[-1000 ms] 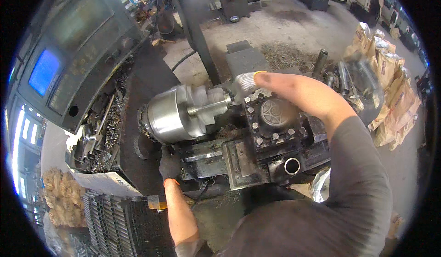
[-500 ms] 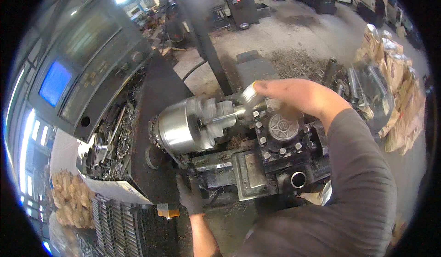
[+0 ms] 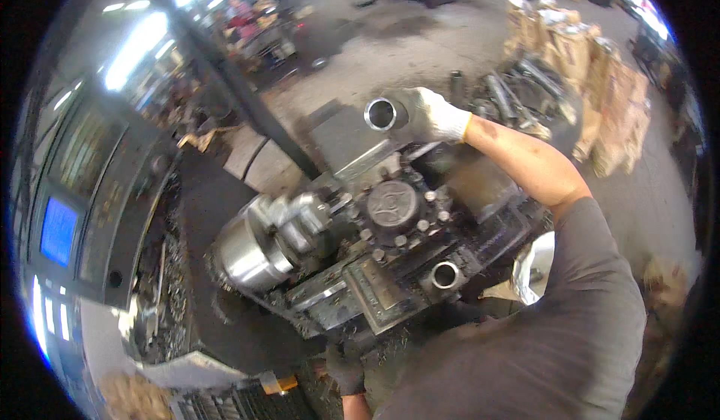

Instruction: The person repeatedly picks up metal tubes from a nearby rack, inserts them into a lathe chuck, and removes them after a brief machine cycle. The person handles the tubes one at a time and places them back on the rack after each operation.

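My right hand (image 3: pixel 440 116), in a white glove, is closed around a short metal tube (image 3: pixel 403 112). The tube's open end faces me, raised beyond the square tool post (image 3: pixel 391 204) with its ring of bolts. Low at the front of the lathe is my left hand (image 3: pixel 346 371) in a dark glove; its fingers blend into the dark machine, so their grip is unclear. The shiny lathe chuck (image 3: pixel 251 253) sits left of the tool post, with no tube seen at its jaws. Another round tube end (image 3: pixel 445 275) faces up on the near side of the carriage.
At left stands the machine's control panel with a blue screen (image 3: pixel 58 231), beside a chip-filled tray (image 3: pixel 161 322). Metal tubes (image 3: pixel 517 94) lie in a heap at the far right, near brown paper sacks (image 3: pixel 615 112). A dark post (image 3: pixel 240 90) rises behind the chuck.
My right hand has moved away from the chuck, out beyond the tool post, with the tube in it. My left hand has stayed low by the machine's front. The view has shifted right.
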{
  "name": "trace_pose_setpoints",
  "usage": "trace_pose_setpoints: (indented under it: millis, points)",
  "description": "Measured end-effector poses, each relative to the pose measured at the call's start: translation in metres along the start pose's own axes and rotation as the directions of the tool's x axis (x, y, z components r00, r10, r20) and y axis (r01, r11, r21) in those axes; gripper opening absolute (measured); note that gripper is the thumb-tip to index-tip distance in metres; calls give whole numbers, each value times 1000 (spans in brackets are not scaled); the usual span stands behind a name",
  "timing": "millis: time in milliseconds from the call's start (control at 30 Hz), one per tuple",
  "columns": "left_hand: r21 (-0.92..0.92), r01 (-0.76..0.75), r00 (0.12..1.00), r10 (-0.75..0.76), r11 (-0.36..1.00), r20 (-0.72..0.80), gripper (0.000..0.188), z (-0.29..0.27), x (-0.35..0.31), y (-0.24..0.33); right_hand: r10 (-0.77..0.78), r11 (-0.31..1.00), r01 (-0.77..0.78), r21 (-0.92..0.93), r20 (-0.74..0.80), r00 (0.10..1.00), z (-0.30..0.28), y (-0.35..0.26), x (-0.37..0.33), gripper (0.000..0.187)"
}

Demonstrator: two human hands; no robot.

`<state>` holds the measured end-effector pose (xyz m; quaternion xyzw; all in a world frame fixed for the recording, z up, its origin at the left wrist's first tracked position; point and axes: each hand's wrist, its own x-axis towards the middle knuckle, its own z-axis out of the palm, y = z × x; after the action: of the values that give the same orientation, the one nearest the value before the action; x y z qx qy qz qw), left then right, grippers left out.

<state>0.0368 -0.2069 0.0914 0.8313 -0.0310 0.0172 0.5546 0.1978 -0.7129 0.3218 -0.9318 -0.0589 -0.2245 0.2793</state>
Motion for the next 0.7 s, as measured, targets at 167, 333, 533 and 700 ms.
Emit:
trace_pose_setpoints:
  millis: [167,333,533,700]
  points:
    - [-64,37,985,-25,997,172,33,17,12,15,188,982,-177,66,-287,939,-51,17,-209,57]
    - [-110,0,957,32,994,288,34,30,16,38,985,69,-997,-40,158,62,-7,122,-492,58]
    - [65,-220,909,181,973,375,39,45,25,62,996,61,-989,-132,-60,70,-16,139,-535,49]
    - [49,-93,932,70,994,356,34,52,20,64,492,822,-500,271,104,864,-21,8,-343,45]
